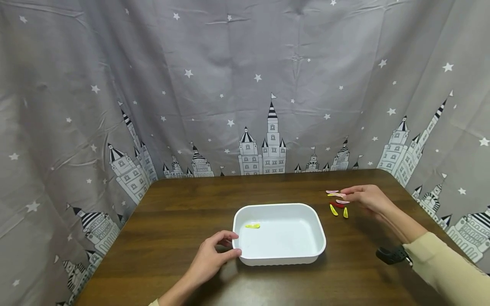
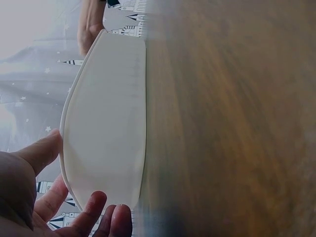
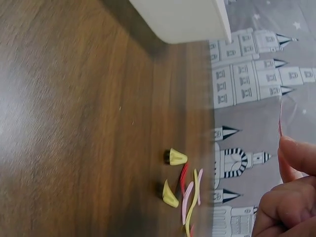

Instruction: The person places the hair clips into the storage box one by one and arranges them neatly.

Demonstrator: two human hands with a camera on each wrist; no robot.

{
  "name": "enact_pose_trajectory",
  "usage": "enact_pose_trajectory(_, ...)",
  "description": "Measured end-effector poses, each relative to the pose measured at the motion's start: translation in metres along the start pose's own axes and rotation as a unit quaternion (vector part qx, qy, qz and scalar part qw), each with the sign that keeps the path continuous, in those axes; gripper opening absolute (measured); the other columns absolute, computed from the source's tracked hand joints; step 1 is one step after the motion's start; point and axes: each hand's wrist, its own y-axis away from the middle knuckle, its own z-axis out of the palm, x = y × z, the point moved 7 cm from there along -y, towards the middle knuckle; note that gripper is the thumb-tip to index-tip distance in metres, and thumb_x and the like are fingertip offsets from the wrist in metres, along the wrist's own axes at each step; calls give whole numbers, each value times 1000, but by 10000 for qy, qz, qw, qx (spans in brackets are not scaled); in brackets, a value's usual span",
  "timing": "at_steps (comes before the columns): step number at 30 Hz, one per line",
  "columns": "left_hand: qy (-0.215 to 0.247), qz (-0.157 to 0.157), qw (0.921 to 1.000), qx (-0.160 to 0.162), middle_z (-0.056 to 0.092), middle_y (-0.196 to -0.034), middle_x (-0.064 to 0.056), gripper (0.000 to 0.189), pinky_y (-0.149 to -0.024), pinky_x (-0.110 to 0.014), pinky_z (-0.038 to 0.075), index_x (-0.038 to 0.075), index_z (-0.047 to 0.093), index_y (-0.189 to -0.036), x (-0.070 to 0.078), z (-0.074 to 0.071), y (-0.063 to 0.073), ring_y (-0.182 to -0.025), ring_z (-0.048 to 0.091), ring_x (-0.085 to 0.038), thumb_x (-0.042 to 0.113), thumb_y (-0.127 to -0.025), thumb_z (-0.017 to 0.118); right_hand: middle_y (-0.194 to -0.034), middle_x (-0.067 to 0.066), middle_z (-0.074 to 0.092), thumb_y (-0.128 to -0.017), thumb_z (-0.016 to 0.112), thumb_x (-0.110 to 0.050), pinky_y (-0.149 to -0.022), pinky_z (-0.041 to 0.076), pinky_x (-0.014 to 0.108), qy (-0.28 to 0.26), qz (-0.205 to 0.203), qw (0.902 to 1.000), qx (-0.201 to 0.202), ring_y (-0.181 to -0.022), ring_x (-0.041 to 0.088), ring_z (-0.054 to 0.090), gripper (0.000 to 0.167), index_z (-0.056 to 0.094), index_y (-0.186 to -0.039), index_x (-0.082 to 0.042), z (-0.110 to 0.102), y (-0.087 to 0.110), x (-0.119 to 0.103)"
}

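My left hand (image 1: pixel 213 256) holds the left end of a white plastic tray (image 1: pixel 283 240), with thumb and fingertips at its rim. The left wrist view shows the tray's outer wall (image 2: pixel 106 113) beside those fingers. One yellow snap hair clip (image 1: pixel 252 226) lies inside the tray, near its left end. To the right, my right hand (image 1: pixel 369 198) pinches a pale pink hair clip (image 1: pixel 338 195) between thumb and finger; in the right wrist view this clip (image 3: pixel 281 121) appears edge-on. Below that hand, several loose hair clips lie on the table, including a yellow clip (image 1: pixel 334 210) and a red clip (image 1: pixel 337 205).
The brown wooden table (image 1: pixel 183 212) carries the tray and the clips. A grey curtain (image 1: pixel 206 85) with castles and stars hangs behind the table and along its sides. A black wrist strap (image 1: pixel 392 256) shows at the right forearm.
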Motion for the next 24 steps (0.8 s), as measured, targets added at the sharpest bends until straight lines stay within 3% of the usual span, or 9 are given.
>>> enact_pose_trajectory(12, 19, -37, 10000, -56, 69, -99, -4, 35, -81, -28, 48, 15, 71, -109, 0, 0, -1, -94, 64, -20, 27, -80, 86, -74, -6, 59, -91, 70, -15, -45, 31, 25, 138, 25, 9999, -92, -46, 9, 31, 47, 60, -130, 9, 20, -2, -24)
enact_pose_trajectory(17, 1, -47, 10000, -79, 69, -98, -5, 35, -79, -27, 48, 15, 71, -110, -1, 0, -2, -92, 64, -18, 28, -80, 85, -67, -6, 53, -92, 70, -17, -45, 31, 24, 99, 84, 9998, -158, -47, 8, 32, 46, 60, -130, 6, 28, 0, -32)
enact_pose_trajectory(24, -82, -58, 9999, -60, 69, -95, -1, 35, -81, -29, 48, 16, 71, -110, -1, 1, -1, -91, 64, -17, 28, -80, 86, -100, 5, 62, -92, 71, -18, -57, 44, 25, 193, 66, 9997, -164, -65, 11, 47, 42, 64, -128, 3, 44, 0, -42)
